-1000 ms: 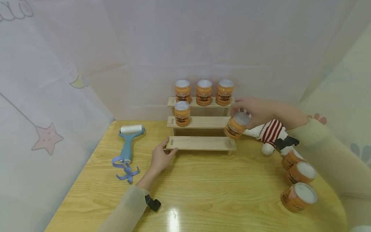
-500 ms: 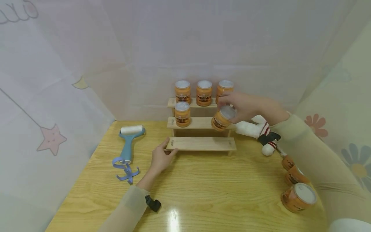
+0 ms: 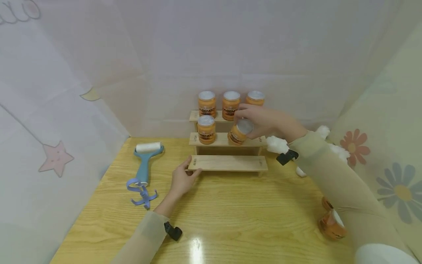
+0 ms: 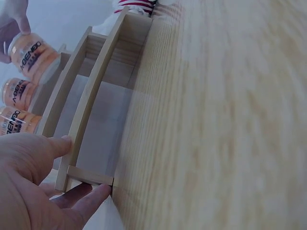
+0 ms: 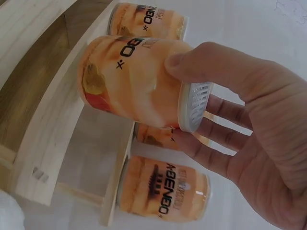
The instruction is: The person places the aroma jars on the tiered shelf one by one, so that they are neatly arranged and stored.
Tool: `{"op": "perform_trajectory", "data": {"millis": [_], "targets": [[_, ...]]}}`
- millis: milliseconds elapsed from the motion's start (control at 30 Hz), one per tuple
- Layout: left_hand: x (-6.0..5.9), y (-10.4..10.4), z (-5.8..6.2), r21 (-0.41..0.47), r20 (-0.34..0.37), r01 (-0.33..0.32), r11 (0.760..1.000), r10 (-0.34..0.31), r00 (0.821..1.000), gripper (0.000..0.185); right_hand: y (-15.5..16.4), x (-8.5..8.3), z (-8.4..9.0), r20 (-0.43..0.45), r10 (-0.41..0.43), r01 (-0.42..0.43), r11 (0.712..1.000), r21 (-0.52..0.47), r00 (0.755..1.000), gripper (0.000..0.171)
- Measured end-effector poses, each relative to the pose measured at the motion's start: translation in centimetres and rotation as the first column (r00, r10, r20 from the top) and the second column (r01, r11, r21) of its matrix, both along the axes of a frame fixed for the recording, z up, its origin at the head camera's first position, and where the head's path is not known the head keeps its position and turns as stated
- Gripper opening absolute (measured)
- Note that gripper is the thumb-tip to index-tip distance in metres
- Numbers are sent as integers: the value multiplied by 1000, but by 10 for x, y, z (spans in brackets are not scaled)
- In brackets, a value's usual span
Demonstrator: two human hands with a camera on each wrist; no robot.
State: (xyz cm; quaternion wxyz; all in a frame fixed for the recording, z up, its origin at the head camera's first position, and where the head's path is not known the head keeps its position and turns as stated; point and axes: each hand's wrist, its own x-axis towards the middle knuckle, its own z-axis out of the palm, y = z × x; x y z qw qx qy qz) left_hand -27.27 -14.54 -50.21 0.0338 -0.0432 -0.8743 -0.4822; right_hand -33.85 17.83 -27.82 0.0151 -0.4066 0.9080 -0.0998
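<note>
A three-step wooden rack (image 3: 227, 163) stands at the back of the table. My right hand (image 3: 258, 120) grips an orange jar with a silver lid (image 3: 239, 132), tilted just over the middle step; in the right wrist view the jar (image 5: 134, 84) lies between thumb and fingers of that hand (image 5: 249, 139). Another jar (image 3: 206, 129) stands at the middle step's left end, and three jars (image 3: 230, 104) line the top step. My left hand (image 3: 185, 176) holds the left end of the bottom step (image 4: 91, 129), thumb and fingers (image 4: 91, 196) around its corner.
A blue lint roller (image 3: 143, 168) lies on the table's left side. A white plush toy (image 3: 276, 144) lies right of the rack, partly behind my right sleeve. More orange jars (image 3: 329, 223) lie at the table's right edge. Curtains close in the back and sides.
My right hand has carried the jar up and to the left, from beside the bottom step's right end to over the middle step. The left hand has stayed put.
</note>
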Motion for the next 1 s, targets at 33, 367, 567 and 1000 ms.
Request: {"op": "perform_trajectory", "data": {"millis": [33,367,567,1000], "targets": [[0,0,0,3,5,-2,1000,2,1000,78,-2,-3,-1,8,-4,4,1000,3,1000,46],[1,-1,-1,4,0,4,1000,-4,1000,78,-21,-19,-8,11,5,-6,999,40,1000,48],[2,-2,-2,-6,-5,3,1000,-3,1000,78,-30,-20,-6,10,9,-10,996,84,1000,50],[3,-3,-1,2,-11,-1,1000,1,1000,78,-34,-19,-6,-7,2,-1,985,174,1000,58]]}}
